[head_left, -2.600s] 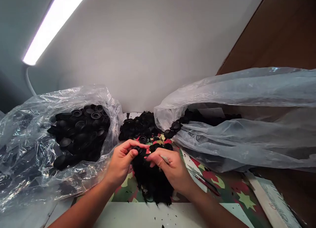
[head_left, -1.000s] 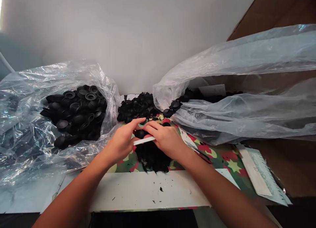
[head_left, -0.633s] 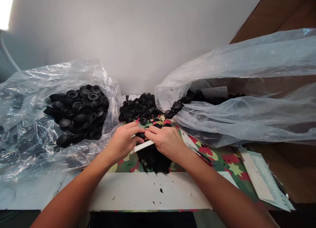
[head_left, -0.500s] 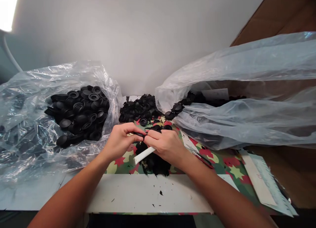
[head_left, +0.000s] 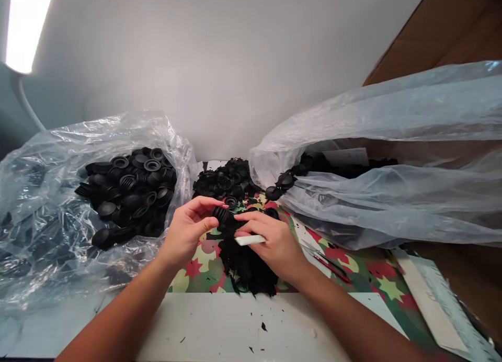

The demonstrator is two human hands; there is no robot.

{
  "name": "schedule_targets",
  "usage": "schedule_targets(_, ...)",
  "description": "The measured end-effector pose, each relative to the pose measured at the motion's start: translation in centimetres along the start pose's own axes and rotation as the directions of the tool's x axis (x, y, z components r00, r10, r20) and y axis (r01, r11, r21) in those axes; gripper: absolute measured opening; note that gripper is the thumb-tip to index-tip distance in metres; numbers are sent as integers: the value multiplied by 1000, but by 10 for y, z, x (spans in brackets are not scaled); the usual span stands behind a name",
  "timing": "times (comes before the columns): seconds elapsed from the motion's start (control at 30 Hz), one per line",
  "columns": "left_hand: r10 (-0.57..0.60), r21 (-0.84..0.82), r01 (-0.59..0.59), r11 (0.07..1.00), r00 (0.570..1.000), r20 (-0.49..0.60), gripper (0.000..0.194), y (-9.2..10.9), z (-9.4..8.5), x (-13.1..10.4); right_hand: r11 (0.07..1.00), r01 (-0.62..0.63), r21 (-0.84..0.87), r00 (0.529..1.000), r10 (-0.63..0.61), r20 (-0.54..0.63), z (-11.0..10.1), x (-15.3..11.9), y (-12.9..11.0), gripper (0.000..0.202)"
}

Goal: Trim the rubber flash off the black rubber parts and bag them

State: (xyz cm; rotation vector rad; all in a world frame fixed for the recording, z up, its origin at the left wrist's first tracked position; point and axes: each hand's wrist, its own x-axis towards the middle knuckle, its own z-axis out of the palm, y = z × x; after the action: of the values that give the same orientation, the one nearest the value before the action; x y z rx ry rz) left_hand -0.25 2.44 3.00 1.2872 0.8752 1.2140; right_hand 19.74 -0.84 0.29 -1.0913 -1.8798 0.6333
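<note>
Apart they come, those two hands that were bunched together half a second ago, and the white handle (head_left: 250, 240), which slanted down to the left, has swung nearly level. Between them a black ribbed cap (head_left: 220, 214) now shows its rings, pinched by the left hand (head_left: 186, 231), thumb below and forefinger along the top. Across from it, the right hand (head_left: 274, 241) keeps its fingers curled round that handle, the forefinger reaching out just beside the cap; whether it touches, I can't tell, and the tool's working end is lost to view.

Straight below, a dark heap of black trimmings (head_left: 251, 272) spreads over the camouflage-patterned cover (head_left: 192, 273), with stray flecks down on the white sheet (head_left: 215, 325) nearest the person. Just beyond the hands sits a loose ring-shaped cap (head_left: 230, 202), and behind it, a second black pile (head_left: 225, 179). Over on the left, a clear plastic bag (head_left: 47, 194) gapes around a crowd of black caps (head_left: 131, 194); on the right, another plastic bag (head_left: 353, 215) has dark pieces (head_left: 284, 181) spilling at its mouth. Near the right forearm lies a slim red-handled tool (head_left: 332, 268).
</note>
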Motion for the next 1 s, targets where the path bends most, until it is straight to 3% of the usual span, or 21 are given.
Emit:
schedule_targets(0.07, -5, 14, 5, 1000, 1000, 3, 28, -3, 4, -3, 973, -104, 206, 989, 122, -79, -3, 0, -9, 15)
schedule_targets(0.23, -46, 5, 46, 999, 996, 71, 25, -7, 16, -8, 793, -340, 505, 925, 380, 26, -3, 0, -21, 26)
schedule_targets(0.4, -119, -122, 129, 984, 989, 85, 27, -7, 23, -9, 764, -330, 555, 911, 411, -24, 0, 0, -15, 24)
schedule_targets(0.57, -203, -246, 220, 944, 975, 93, 29, -9, 23, -9, 701, -356, 618, 895, 445, 10, 0, 1, -12, 26)
schedule_targets(0.7, -256, -286, 279, 917, 960, 118, 29, -8, 20, -9, 738, -329, 589, 920, 393, 21, 0, 0, -11, 28)
schedule_targets(0.8, -336, -402, 372, 837, 928, 158, 31, -7, 17, -8, 778, -292, 556, 927, 373, -36, -2, -1, -5, 41)
schedule_targets(0.9, -365, -465, 414, 783, 910, 197, 29, -6, 15, -8, 897, -239, 372, 937, 314, -156, -7, 1, 4, 49)
schedule_targets(1.0, -355, -485, 422, 766, 906, 228, 26, -6, 16, -9, 974, -153, 168, 965, 184, -187, -12, 5, 15, 50)
